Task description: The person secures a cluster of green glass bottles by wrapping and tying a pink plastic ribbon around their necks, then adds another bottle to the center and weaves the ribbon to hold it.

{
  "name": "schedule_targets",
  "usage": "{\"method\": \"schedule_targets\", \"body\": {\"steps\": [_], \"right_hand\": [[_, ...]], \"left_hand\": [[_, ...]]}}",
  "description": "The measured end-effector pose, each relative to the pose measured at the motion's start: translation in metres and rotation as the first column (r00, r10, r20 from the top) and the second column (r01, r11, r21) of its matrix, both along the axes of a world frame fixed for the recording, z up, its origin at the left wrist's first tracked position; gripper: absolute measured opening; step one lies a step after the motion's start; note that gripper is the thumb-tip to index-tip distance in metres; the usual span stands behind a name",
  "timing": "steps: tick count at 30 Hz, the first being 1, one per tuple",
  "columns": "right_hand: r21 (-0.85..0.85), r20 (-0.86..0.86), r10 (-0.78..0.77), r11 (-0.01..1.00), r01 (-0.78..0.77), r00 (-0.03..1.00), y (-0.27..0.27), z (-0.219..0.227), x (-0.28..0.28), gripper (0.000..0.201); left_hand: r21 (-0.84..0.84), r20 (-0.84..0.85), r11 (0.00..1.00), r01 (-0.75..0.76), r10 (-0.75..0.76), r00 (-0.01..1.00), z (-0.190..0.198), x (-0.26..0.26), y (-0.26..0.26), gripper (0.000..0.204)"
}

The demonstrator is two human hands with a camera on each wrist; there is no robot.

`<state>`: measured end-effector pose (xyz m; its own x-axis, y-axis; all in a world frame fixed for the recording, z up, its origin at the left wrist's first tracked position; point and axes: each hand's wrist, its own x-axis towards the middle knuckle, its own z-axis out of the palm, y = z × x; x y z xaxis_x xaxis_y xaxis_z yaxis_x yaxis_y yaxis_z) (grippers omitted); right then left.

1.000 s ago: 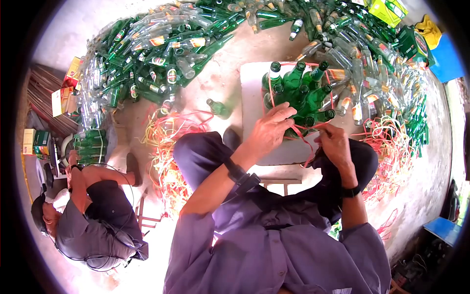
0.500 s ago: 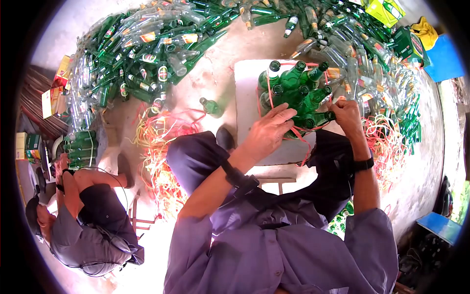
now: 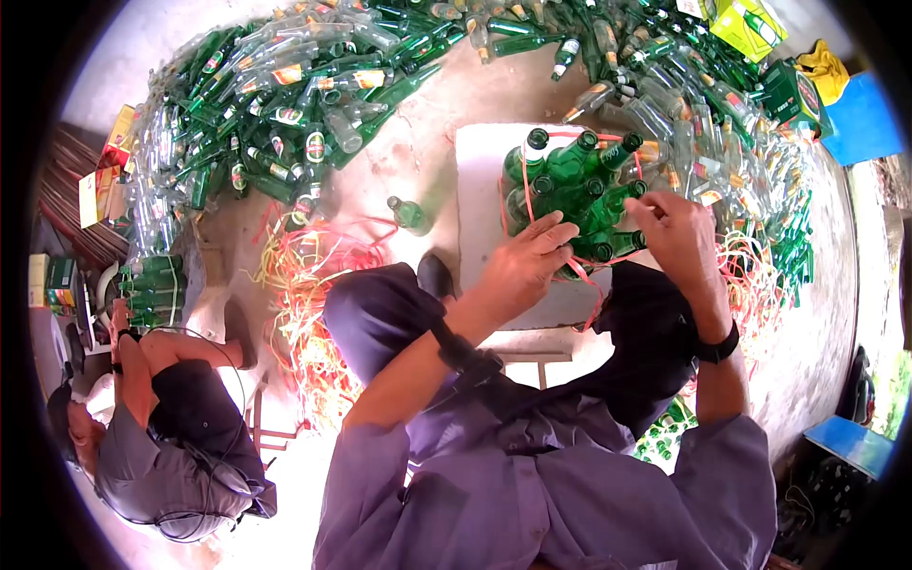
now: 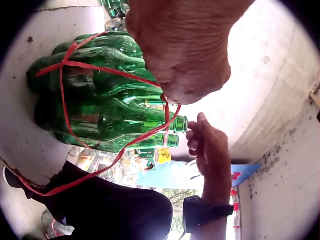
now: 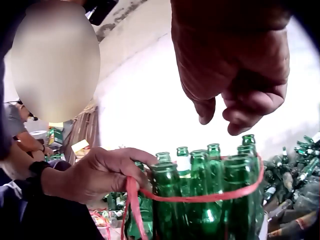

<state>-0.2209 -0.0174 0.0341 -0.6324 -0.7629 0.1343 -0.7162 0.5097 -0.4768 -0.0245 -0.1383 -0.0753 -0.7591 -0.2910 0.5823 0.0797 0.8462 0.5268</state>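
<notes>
Several green glass bottles stand upright in a tight bundle on a pale block. A red plastic strap runs around their necks, and more of it crosses the lower bodies in the left wrist view. My left hand is at the near left side of the bundle, pinching the strap between thumb and finger beside a neck. From there a loose end of strap hangs down. My right hand hovers by the right-hand necks, above the bottle mouths in the right wrist view, its fingers loosely bent and nothing between them.
Heaps of green and clear bottles curve around the back and right. Tangled red and yellow straps lie on both sides. One green bottle stands alone on the floor. Another person sits at left with bundled bottles.
My right hand has left the strap by the near necks, swung out right, then come up and in over the right-hand necks. The left hand keeps its place on the strap.
</notes>
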Motion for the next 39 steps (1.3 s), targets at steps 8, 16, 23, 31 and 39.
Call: {"method": "schedule_targets", "body": {"steps": [8,16,23,31,39], "right_hand": [[0.249,-0.123,0.502,0.851,-0.463,0.856,-0.056,-0.015,-0.007,0.031],[0.378,0.003,0.56,0.766,-0.519,0.829,-0.068,-0.026,-0.016,0.033],[0.387,0.021,0.57,0.753,-0.533,0.821,-0.063,-0.026,-0.012,0.029],[0.344,0.07,0.59,0.743,-0.574,0.804,-0.067,-0.02,-0.02,0.033],[0.281,-0.001,0.441,0.862,-0.423,0.898,-0.099,0.025,-0.044,0.04]], "left_hand": [[-0.021,0.019,1.0,-0.007,0.007,1.0,0.009,0.003,0.0,0.018],[-0.042,0.021,0.999,-0.006,0.007,1.0,0.007,0.001,-0.003,0.017],[-0.051,0.02,0.999,0.01,-0.009,1.0,0.01,0.002,-0.005,0.014],[-0.049,0.042,0.998,0.035,-0.033,0.999,0.005,0.0,-0.005,0.015],[-0.008,0.088,0.999,0.051,-0.05,0.995,0.005,0.004,-0.004,0.02]]}}
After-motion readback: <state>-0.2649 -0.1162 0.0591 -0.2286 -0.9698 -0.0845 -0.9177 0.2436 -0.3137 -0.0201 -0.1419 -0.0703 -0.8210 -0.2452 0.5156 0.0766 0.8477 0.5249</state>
